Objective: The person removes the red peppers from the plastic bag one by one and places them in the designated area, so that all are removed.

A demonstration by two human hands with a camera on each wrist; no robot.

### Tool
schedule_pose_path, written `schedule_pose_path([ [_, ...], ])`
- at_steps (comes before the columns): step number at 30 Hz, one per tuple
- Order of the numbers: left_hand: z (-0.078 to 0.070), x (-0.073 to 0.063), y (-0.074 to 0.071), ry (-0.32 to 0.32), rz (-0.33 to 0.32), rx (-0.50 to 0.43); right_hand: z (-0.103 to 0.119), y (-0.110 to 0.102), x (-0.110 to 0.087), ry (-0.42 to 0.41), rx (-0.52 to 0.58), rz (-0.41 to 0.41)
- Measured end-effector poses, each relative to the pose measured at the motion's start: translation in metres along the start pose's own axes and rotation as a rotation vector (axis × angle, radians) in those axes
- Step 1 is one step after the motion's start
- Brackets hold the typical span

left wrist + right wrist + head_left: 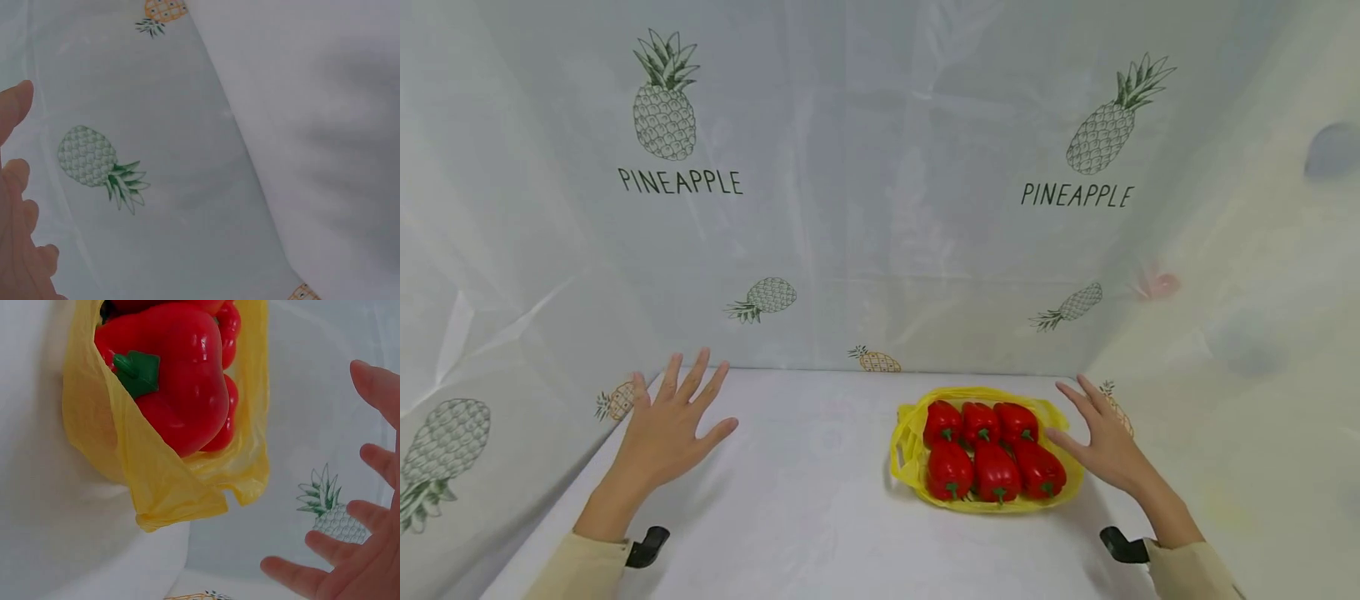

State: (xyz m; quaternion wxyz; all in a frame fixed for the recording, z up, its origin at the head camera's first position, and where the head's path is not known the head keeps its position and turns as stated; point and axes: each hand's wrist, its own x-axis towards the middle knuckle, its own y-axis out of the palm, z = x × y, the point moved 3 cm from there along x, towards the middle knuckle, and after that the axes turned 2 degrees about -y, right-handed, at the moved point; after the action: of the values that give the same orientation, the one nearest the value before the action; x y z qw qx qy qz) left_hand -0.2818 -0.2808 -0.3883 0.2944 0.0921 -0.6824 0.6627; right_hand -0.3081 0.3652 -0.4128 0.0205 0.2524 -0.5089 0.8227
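Several red bell peppers (997, 472) with green stems sit in two rows inside an open yellow plastic bag (910, 450), right of the middle of the table. In the right wrist view one large pepper (181, 375) fills the bag's mouth, and the crumpled yellow edge (169, 494) of the bag stands beside it. My right hand (1108, 442) hovers at the bag's right side, fingers spread, holding nothing. Over the table's left side, well away from the bag, my left hand (666, 433) has its fingers spread and holds nothing. Its fingers show at the left edge of the left wrist view.
A white cloth covers the table (790, 500). Behind it and along both sides hangs a pale curtain (880, 167) printed with pineapples. Both forearms wear light sleeves, each with a black strap (647, 547) at the wrist.
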Motion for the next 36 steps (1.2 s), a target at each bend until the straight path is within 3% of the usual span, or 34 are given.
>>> schedule_pose_path([
  [7, -0.012, 0.003, 0.012, 0.009, 0.036, -0.094, -0.005, 0.004, 0.001, -0.048, 0.165, -0.039],
  [12, -0.027, 0.007, 0.020, 0.005, 0.082, -0.182, -0.012, 0.006, 0.000, -0.047, 0.246, -0.022],
  [19, -0.053, 0.021, 0.031, 0.046, 0.084, -0.289, -0.018, 0.011, -0.001, -0.045, 0.278, 0.001],
  [23, -0.069, 0.028, 0.038, 0.050, 0.115, -0.345, -0.022, 0.012, -0.002, -0.033, 0.288, 0.005],
  [31, -0.102, 0.036, 0.047, 0.043, 0.186, -0.576, -0.025, 0.017, -0.002, -0.028, 0.330, 0.020],
  [36, -0.123, 0.044, 0.052, 0.070, 0.222, -0.646, -0.029, 0.020, 0.000, 0.009, 0.320, 0.038],
])
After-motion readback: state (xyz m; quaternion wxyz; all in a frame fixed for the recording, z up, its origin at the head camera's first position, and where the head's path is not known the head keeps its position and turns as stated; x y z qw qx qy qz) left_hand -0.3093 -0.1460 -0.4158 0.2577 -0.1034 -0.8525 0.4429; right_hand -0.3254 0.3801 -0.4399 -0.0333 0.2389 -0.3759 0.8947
